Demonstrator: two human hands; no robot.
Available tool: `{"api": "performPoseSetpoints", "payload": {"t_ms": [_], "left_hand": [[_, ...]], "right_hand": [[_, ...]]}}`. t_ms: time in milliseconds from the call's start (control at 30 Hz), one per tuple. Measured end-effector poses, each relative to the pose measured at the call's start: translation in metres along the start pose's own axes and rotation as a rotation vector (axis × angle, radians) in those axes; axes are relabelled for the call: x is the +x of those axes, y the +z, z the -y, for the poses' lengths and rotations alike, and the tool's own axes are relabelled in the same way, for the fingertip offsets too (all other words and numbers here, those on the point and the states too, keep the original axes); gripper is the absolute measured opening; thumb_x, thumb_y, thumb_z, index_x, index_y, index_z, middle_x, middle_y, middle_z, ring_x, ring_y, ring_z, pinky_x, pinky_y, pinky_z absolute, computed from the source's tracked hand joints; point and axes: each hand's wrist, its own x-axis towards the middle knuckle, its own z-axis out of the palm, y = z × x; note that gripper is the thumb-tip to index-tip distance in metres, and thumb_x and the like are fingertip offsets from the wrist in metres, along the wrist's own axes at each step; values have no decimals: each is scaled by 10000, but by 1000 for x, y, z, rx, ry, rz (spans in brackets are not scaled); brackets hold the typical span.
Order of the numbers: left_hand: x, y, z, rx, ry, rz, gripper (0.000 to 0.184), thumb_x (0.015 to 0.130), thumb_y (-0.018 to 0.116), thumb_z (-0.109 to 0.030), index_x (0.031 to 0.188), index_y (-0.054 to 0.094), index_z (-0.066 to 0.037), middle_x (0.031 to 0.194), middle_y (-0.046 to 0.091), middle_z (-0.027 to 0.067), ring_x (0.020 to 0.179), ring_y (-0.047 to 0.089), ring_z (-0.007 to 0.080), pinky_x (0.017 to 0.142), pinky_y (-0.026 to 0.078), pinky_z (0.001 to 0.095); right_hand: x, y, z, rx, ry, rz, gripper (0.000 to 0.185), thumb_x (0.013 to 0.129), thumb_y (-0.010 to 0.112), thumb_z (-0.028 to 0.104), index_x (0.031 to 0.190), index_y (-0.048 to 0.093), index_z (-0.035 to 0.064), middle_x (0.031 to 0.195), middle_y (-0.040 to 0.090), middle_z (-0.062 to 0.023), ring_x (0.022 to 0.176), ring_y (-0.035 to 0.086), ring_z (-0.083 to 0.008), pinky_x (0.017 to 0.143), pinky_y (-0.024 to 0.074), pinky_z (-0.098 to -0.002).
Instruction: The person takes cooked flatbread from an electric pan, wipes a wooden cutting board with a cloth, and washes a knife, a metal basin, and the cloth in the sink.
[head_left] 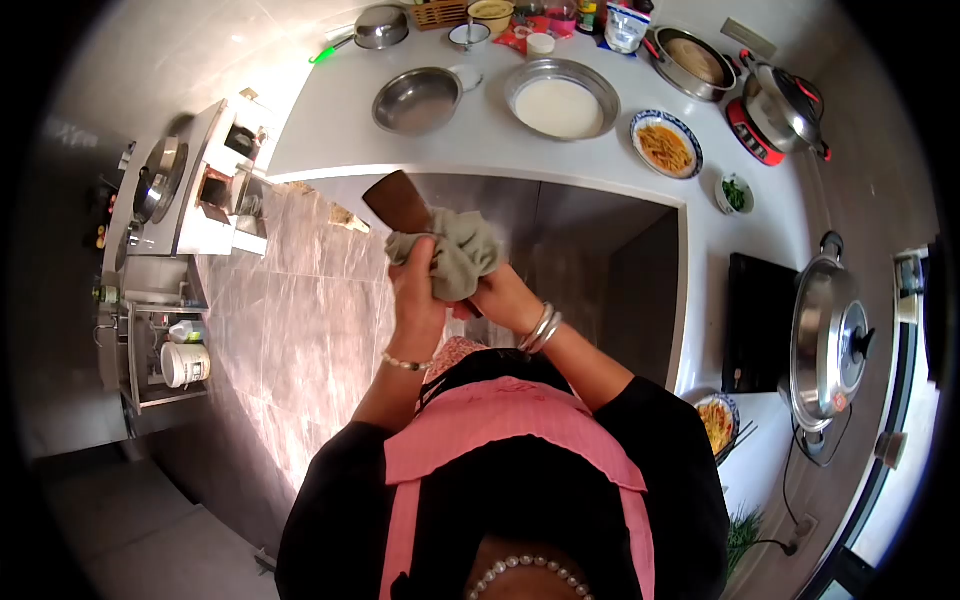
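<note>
In front of my apron, my left hand (417,290) is closed on a bunched grey-green cloth (462,250), thumb pressed on top. The cloth wraps around a broad, flat, brown cleaver-like blade (397,203), whose squared end sticks out at the upper left. My right hand (502,298) is closed at the lower end of the same tool, just below the cloth. Its fingers are mostly hidden, and only a bit of what looks like a dark handle shows beneath it. Both hands are off the counter (340,140), over the floor.
On the counter are a steel bowl (417,100), a wide pan of white contents (562,72), a plate of noodle-like strips (665,145) and a small bowl of greens (735,195). Pots (785,105) and a large lidded pan (830,340) stand right. A rack holds a white bucket (186,364).
</note>
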Motion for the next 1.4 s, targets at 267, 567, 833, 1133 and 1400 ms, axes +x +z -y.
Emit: {"api": "performPoseSetpoints", "payload": {"t_ms": [267, 567, 833, 1133, 1400], "left_hand": [[73, -52, -37, 445, -13, 213, 343, 680, 628, -15, 1011, 552, 31, 888, 603, 54, 780, 574, 133, 674, 480, 261], [169, -95, -82, 429, -196, 360, 428, 638, 605, 12, 1061, 546, -13, 904, 580, 22, 800, 541, 104, 726, 450, 233], [201, -172, -78, 153, -230, 9, 353, 667, 513, 74, 1015, 534, 19, 936, 571, 85, 839, 575, 180, 728, 488, 267], [180, -207, -77, -120, -90, -451, 229, 742, 534, -46, 970, 534, -31, 845, 534, 12, 766, 527, 114, 710, 460, 249], [187, -170, -80, -101, -130, -555, 275, 746, 489, -55, 1019, 498, -24, 890, 524, 46, 799, 526, 136, 716, 464, 264]], "right_hand": [[123, -5, 49, -204, -213, -114, 194, 741, 666, 147, 864, 606, 10, 754, 580, -54, 628, 530, -114, 583, 438, -250], [269, 10, 68, -185, -109, -76, 218, 721, 679, 192, 809, 621, 2, 680, 600, -49, 634, 535, -90, 584, 431, -238], [430, -127, 130, -497, -579, -533, 244, 757, 662, 247, 891, 633, 45, 733, 635, -36, 673, 561, -87, 625, 452, -241], [579, -251, 76, -1114, -682, -842, 204, 771, 602, 251, 889, 631, 88, 826, 599, -101, 742, 568, -300, 646, 453, -369], [644, -251, 59, -1389, -576, -668, 237, 814, 522, 204, 1041, 517, 135, 877, 602, -125, 752, 584, -334, 631, 476, -418]]}}
